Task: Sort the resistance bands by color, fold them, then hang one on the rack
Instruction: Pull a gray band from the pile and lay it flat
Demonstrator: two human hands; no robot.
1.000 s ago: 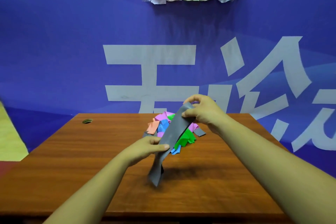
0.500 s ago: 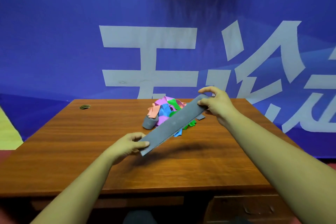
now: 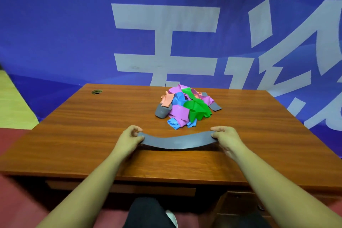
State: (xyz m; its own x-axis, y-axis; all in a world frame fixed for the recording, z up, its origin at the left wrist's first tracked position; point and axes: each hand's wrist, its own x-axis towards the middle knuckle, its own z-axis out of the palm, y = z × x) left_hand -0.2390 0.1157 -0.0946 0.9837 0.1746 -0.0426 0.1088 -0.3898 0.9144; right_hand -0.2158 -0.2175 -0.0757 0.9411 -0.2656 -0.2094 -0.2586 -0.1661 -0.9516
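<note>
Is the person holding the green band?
No, both the left hand and right hand grip a grey band; the green band lies in the pile.

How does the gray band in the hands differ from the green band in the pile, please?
The gray band is stretched out in a long, slightly bowed strip; the green band is crumpled. The gray band is pinched at its ends by the left hand and right hand; the green band lies unheld in the pile. Both are wide, flat strips.
</note>
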